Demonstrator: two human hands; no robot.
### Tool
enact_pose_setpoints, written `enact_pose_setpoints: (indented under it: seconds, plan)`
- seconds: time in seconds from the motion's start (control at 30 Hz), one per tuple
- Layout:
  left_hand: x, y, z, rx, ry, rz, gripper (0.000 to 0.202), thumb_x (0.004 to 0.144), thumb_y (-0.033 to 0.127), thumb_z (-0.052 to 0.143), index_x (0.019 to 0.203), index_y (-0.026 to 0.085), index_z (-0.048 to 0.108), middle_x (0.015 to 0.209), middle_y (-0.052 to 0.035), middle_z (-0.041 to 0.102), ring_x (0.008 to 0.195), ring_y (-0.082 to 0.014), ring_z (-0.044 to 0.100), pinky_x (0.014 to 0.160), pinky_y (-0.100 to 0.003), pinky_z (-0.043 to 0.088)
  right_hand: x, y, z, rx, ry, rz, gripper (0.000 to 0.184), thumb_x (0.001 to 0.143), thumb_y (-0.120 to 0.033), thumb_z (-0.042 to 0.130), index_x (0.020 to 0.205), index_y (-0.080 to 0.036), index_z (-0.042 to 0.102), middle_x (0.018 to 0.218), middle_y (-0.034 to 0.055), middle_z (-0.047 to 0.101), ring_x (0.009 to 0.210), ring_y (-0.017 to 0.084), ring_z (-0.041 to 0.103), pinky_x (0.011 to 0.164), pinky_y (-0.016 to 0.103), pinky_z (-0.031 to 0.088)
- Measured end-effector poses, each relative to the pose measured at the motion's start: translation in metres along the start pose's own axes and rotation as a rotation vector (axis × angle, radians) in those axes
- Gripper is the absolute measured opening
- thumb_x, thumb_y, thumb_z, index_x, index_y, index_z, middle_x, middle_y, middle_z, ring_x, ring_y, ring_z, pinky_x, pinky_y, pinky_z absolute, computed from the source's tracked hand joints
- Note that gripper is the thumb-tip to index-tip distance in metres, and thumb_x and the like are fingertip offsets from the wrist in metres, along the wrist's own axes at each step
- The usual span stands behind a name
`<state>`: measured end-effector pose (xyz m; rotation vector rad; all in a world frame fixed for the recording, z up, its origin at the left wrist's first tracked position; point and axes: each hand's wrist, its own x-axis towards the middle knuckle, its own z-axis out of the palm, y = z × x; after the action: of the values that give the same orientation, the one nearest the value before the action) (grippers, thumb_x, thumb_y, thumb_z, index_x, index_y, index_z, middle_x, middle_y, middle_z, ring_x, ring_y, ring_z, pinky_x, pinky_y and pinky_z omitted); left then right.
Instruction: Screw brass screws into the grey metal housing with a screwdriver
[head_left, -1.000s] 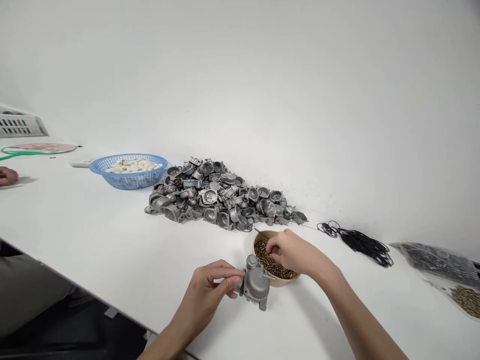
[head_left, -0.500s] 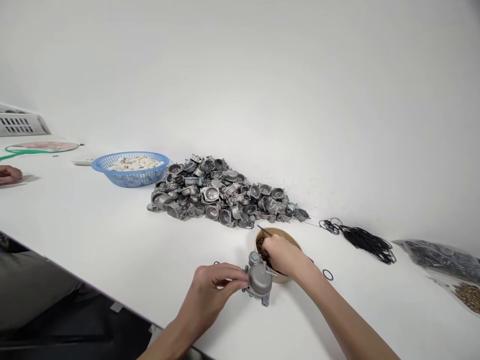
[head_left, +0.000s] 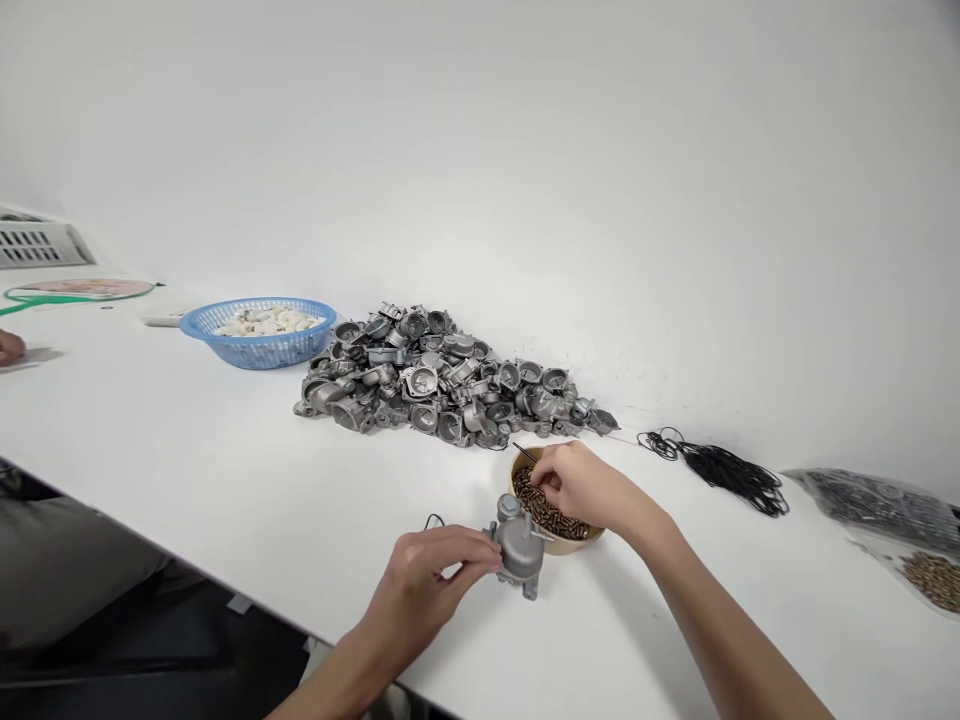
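My left hand (head_left: pixel 431 572) grips a grey cast metal part (head_left: pixel 518 548) and steadies it on the white table (head_left: pixel 187 440), just left of a small tan bowl (head_left: pixel 592 538) filled with brass pieces. My right hand (head_left: pixel 581 486) hovers over the bowl with its fingers pinched; a thin dark rod (head_left: pixel 525 454) sticks out from under them. What the fingertips pinch is too small to make out.
A heap of grey metal castings (head_left: pixel 442 385) lies behind the bowl. A blue basket (head_left: pixel 259 345) of white pieces stands at the left. Black rubber rings (head_left: pixel 720 468) and plastic bags of small parts (head_left: pixel 885 505) lie at the right. Another person's hand (head_left: pixel 9 347) rests at the far left.
My right hand dipped deep into the bowl, then rose again with its fingers pinched. The left hand and the metal part stayed nearly still.
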<state>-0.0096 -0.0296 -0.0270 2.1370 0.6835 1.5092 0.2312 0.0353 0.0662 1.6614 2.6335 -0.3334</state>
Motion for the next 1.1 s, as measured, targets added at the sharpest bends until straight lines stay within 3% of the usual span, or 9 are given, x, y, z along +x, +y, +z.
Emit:
enact_pose_setpoints:
  seconds: [0.07, 0.17, 0.43, 0.67, 0.9, 1.1]
  plan:
    - [-0.002, -0.001, 0.001, 0.020, 0.006, 0.025, 0.018, 0.092, 0.005, 0.075, 0.098, 0.021, 0.080, 0.094, -0.0032, 0.085, 0.085, -0.0174, 0.082, 0.081, -0.020, 0.066, -0.004, 0.002, -0.006, 0.091, 0.006, -0.038, 0.039, 0.084, -0.003, 0.055, 0.102, -0.022, 0.083, 0.098, 0.0037, 0.081, 0.071, 0.015, 0.067, 0.061, 0.025, 0.046]
    - [-0.004, -0.002, 0.002, 0.045, 0.003, 0.034, 0.018, 0.091, 0.004, 0.075, 0.097, 0.020, 0.080, 0.094, -0.0036, 0.084, 0.085, -0.0160, 0.081, 0.082, -0.018, 0.065, -0.010, 0.002, -0.012, 0.246, 0.017, -0.091, 0.031, 0.081, -0.004, 0.060, 0.095, -0.022, 0.082, 0.096, 0.0020, 0.081, 0.078, 0.017, 0.071, 0.067, 0.026, 0.051]
    - [-0.005, -0.003, 0.005, 0.096, -0.010, 0.056, 0.015, 0.094, 0.006, 0.074, 0.098, 0.021, 0.077, 0.091, -0.0028, 0.082, 0.078, -0.0144, 0.078, 0.073, -0.018, 0.063, -0.015, -0.006, -0.016, 0.426, -0.076, -0.184, 0.025, 0.078, -0.004, 0.065, 0.090, -0.021, 0.078, 0.086, 0.0012, 0.080, 0.074, 0.017, 0.073, 0.065, 0.025, 0.053]
    - [-0.006, -0.006, 0.005, 0.125, -0.031, 0.079, 0.017, 0.094, 0.007, 0.074, 0.101, 0.022, 0.077, 0.091, -0.0023, 0.082, 0.079, -0.0154, 0.078, 0.072, -0.021, 0.063, -0.010, -0.003, -0.009, 0.518, -0.135, -0.146, 0.017, 0.076, -0.006, 0.069, 0.086, -0.020, 0.072, 0.088, 0.0026, 0.079, 0.078, 0.018, 0.075, 0.068, 0.026, 0.057]
    - [-0.009, -0.009, 0.008, 0.129, -0.025, 0.101, 0.016, 0.094, 0.008, 0.074, 0.100, 0.023, 0.076, 0.092, -0.0038, 0.081, 0.079, -0.0162, 0.078, 0.071, -0.022, 0.063, -0.009, -0.003, -0.010, 0.592, -0.157, -0.123, 0.022, 0.074, -0.009, 0.071, 0.092, -0.021, 0.066, 0.094, 0.0031, 0.078, 0.083, 0.019, 0.075, 0.073, 0.029, 0.059]
    - [-0.008, -0.010, 0.008, 0.137, -0.014, 0.083, 0.014, 0.094, 0.009, 0.074, 0.099, 0.022, 0.076, 0.095, -0.0053, 0.081, 0.081, -0.0162, 0.079, 0.074, -0.022, 0.064, -0.011, -0.004, -0.017, 0.628, -0.216, -0.106, 0.021, 0.071, -0.009, 0.074, 0.084, -0.021, 0.063, 0.082, -0.0009, 0.075, 0.077, 0.016, 0.072, 0.067, 0.025, 0.053]
